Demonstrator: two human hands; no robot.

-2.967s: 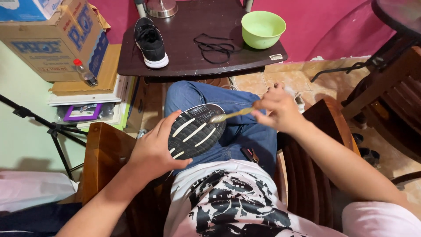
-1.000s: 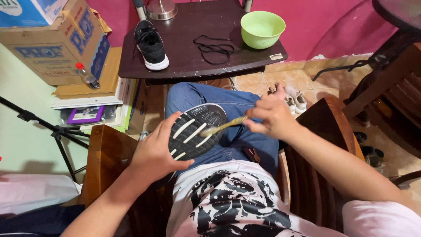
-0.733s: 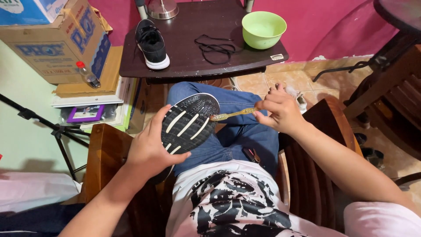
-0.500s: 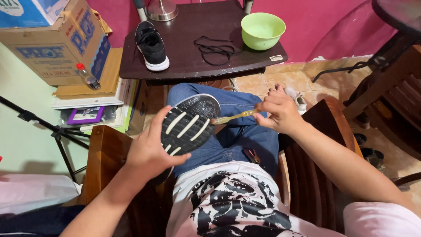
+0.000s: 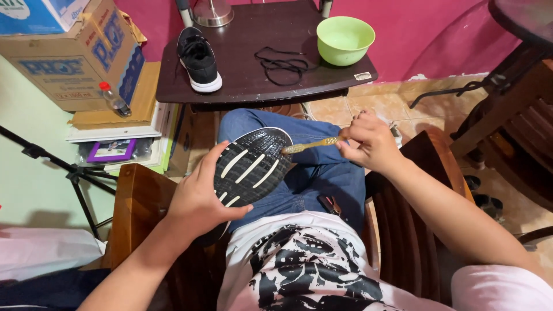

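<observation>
Since the frame 3 s ago, the shoe [image 5: 252, 167] has tipped a little higher and nearer the knee, and the brush [image 5: 309, 145] has slid from mid-sole to the toe edge; the right hand has drifted slightly right with it.

The left hand [image 5: 199, 198] wraps the heel end of the shoe, fingers closed over the rim, holding it sole-up over the lap. The right hand [image 5: 368, 141] is pinched narrow around the brush handle, bristle end touching the sole's upper right edge.

1 black shoe [image 5: 199, 57] stands on the dark table [image 5: 242, 86], with loose laces [image 5: 282, 60] beside it and a green bowl [image 5: 344, 39] near the far right corner. 2 cardboard boxes [image 5: 69, 55] sit stacked to the left, a small bottle [image 5: 112, 99] leaning by them.

Risks, as a judgement: the brush sits right at the sole's edge, so a hard stroke could skip off and flick dirt or drops onto the jeans [image 5: 322, 173] or shirt. The left grip covers only 1 end, so sideways brush pressure at the toe may twist the shoe loose. Whether the bristles are wet cannot be told.
</observation>
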